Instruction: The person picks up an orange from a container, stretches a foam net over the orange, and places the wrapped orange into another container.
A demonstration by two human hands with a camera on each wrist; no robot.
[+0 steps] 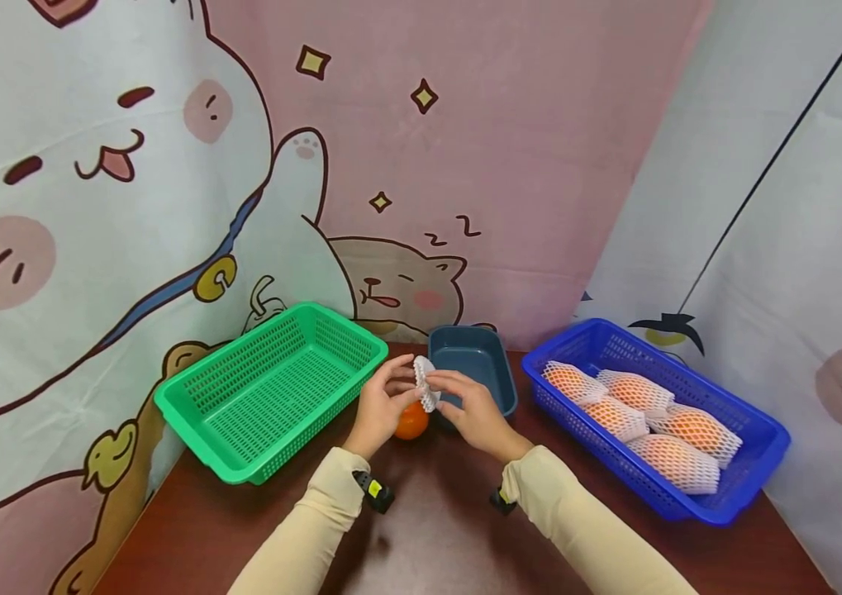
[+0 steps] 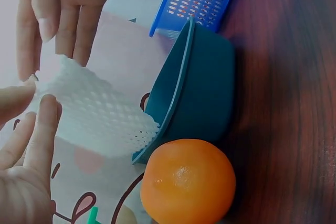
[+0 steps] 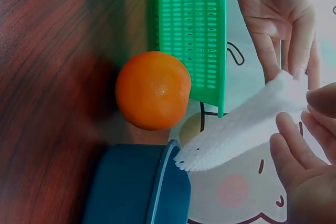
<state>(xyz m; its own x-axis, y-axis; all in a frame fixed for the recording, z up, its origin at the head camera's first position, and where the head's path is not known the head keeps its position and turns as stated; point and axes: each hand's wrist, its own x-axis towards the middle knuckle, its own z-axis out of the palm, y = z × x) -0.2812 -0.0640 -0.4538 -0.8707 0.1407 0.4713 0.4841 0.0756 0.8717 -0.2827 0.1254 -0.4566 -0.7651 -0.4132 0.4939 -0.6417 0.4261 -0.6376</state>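
Observation:
A white foam fruit net point(image 1: 426, 384) is held up between both hands over the table. My left hand point(image 1: 378, 411) pinches its upper edge from the left, thumb and fingertips at the rim. From the other side my right hand point(image 1: 482, 420) pinches the same edge. In the left wrist view the foam net point(image 2: 100, 111) hangs down from the fingers, its lower end overlapping the rim of a dark blue-green bin point(image 2: 207, 87). Just below the hands an orange point(image 1: 411, 423) sits bare on the table, beside the bin.
To the left stands a green perforated basket point(image 1: 242, 471) with nothing in it. A blue basket point(image 1: 755, 487) on the right holds several oranges in foam nets point(image 1: 677, 464). Behind the brown table point(image 1: 435, 529) hangs a cartoon-printed cloth point(image 1: 525, 165).

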